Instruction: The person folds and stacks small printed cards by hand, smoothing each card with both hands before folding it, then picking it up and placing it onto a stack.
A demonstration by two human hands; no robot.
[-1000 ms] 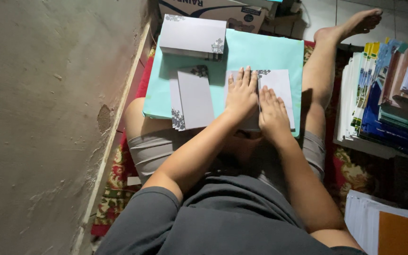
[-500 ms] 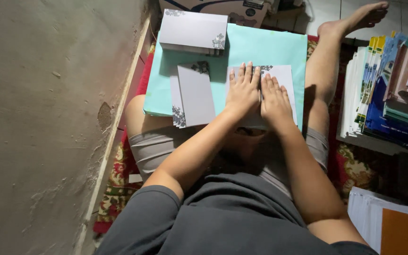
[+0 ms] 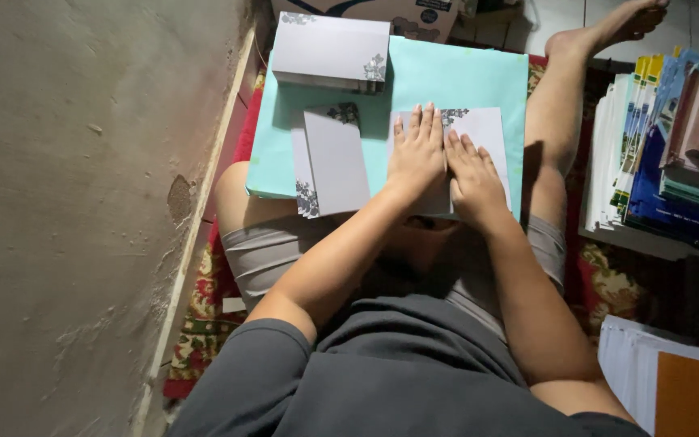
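We are pressing both palms flat on a pale grey card sheet [image 3: 487, 137] that is lying on a turquoise board [image 3: 446, 77] resting across our lap. Our left hand [image 3: 417, 158] is spread wide open, fingers straight, covering the left part of the sheet; our right hand [image 3: 472, 180] is lying just beside it, also open and flat, touching the left along the thumb side. Neither hand is gripping anything; both are only bearing down on the paper, as though we are flattening a crease. Whether the sheet is already doubled over beneath our palms we cannot tell, since the hands are hiding that part.

Judging by how things are lying, the work is looking partly done. To the left of our hands, a small pile of folded cards [image 3: 331, 162] with a dark floral corner is sitting on the same board, a few pieces overlapping. At the far edge of the board a thicker stack of flat sheets [image 3: 329, 50] of the same pale grey is waiting, apparently still unfolded and much deeper than the finished pile, so we are judging that most of the job is remaining. Stacks of coloured books [image 3: 673, 146] are standing to our right, well apart from the board.
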